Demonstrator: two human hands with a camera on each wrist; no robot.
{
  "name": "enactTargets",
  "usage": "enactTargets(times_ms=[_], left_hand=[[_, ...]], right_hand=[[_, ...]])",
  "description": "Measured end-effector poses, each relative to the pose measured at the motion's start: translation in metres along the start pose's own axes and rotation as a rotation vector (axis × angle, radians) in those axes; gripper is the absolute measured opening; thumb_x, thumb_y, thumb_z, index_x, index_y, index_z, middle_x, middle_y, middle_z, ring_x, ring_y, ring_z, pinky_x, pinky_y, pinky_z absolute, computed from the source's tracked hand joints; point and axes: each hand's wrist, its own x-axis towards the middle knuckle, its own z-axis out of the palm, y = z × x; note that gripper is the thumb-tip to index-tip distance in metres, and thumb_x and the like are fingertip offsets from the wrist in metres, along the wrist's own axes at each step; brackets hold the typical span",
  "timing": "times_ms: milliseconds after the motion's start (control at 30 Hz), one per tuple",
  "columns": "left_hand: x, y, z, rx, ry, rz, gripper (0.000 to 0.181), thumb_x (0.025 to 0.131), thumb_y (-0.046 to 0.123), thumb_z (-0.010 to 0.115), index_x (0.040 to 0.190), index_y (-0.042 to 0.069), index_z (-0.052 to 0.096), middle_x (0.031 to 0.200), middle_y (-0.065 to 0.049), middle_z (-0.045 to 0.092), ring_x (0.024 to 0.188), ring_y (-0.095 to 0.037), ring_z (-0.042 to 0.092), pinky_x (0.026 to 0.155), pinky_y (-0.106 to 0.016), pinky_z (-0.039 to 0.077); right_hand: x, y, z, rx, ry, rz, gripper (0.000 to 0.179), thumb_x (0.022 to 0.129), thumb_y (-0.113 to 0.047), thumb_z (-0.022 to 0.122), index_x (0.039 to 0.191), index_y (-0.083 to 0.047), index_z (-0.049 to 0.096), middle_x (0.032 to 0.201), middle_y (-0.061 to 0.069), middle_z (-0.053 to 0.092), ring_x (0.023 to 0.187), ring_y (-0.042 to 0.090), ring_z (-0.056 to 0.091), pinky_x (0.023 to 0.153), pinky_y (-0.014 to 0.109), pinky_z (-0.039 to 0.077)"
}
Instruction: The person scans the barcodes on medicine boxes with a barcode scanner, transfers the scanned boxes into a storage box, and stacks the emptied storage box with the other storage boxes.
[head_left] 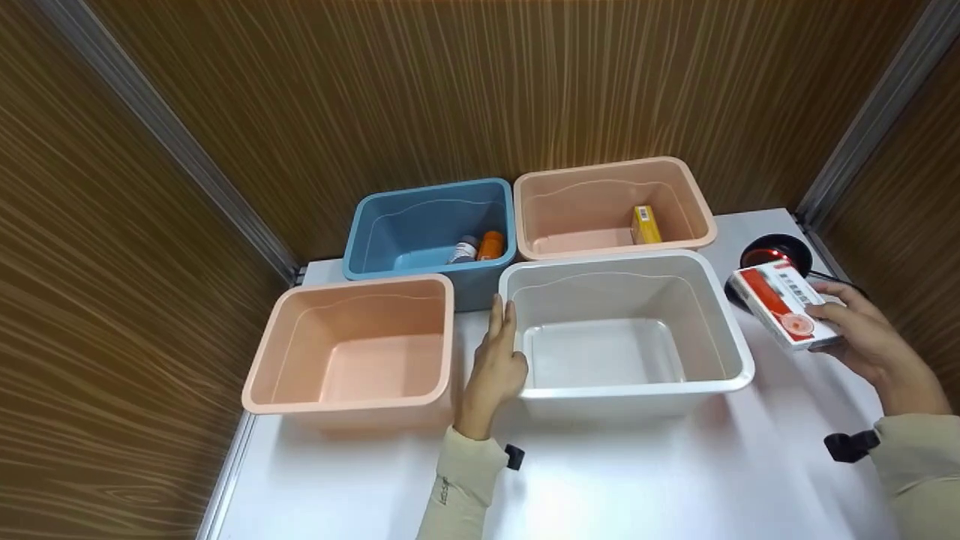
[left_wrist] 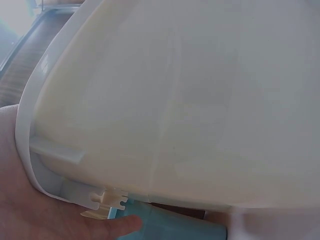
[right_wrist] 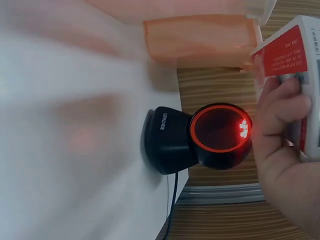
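Observation:
My right hand (head_left: 874,341) grips a red-and-white medicine box (head_left: 784,300) at the right of the head view. Just beyond the box stands a black barcode scanner (head_left: 780,251), partly hidden by it. A red-ringed round window on the scanner (right_wrist: 220,135) glows in the right wrist view, close to the fingers and the box. With straight fingers, my left hand (head_left: 495,371) touches the left rim of the white bin (head_left: 637,388). That bin's outer wall (left_wrist: 175,100) fills most of the left wrist view.
Left of the white bin sits a peach bin (head_left: 349,407). Behind are a blue bin (head_left: 435,271) with an orange bottle (head_left: 491,245) and a dark-capped bottle (head_left: 464,249), and another peach bin (head_left: 615,251) holding a yellow box (head_left: 646,225). Wood-patterned panels (head_left: 420,90) enclose the white table (head_left: 600,480).

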Motion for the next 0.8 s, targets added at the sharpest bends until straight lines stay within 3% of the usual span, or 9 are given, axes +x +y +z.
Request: enactTargets(times_ms=[100,200,500,800], left_hand=[[0.000,0.000,0.000,-0.003,0.004,0.001,0.076,0.090,-0.005,0.046,0.161,0.003,0.019,0.169,-0.008,0.001,0.147,-0.030,0.027,0.100,-0.047,0.043],[0.000,0.000,0.000,-0.004,-0.002,-0.006,0.076,0.090,-0.005,0.047,0.161,0.003,0.019,0.169,-0.008,0.001,0.146,-0.030,0.029,0.097,-0.046,0.044],[0.001,0.001,0.000,-0.014,-0.019,-0.024,0.076,0.092,-0.004,0.048,0.161,0.005,0.019,0.169,-0.005,-0.001,0.145,-0.032,0.031,0.100,-0.047,0.043],[-0.001,0.001,-0.001,-0.022,-0.008,-0.016,0.075,0.092,-0.004,0.048,0.161,0.005,0.020,0.169,-0.006,0.000,0.147,-0.030,0.028,0.099,-0.045,0.044]], right_hand=[[0.001,0.003,-0.006,0.074,-0.017,-0.012,0.040,0.101,0.000,0.055,0.126,-0.026,0.073,0.106,-0.004,0.065,0.087,0.016,0.067,0.071,0.032,0.057],[0.004,0.009,-0.011,0.113,-0.010,-0.006,0.039,0.101,0.000,0.056,0.122,-0.026,0.076,0.106,-0.004,0.067,0.088,0.016,0.067,0.072,0.032,0.057],[0.011,0.039,-0.028,0.021,-0.071,0.012,0.035,0.104,-0.002,0.050,0.111,-0.021,0.079,0.097,0.000,0.072,0.080,0.015,0.068,0.066,0.029,0.056],[0.014,0.038,-0.029,-0.036,-0.046,0.061,0.032,0.104,-0.007,0.054,0.113,-0.024,0.080,0.099,-0.004,0.073,0.081,0.015,0.068,0.068,0.029,0.056]])
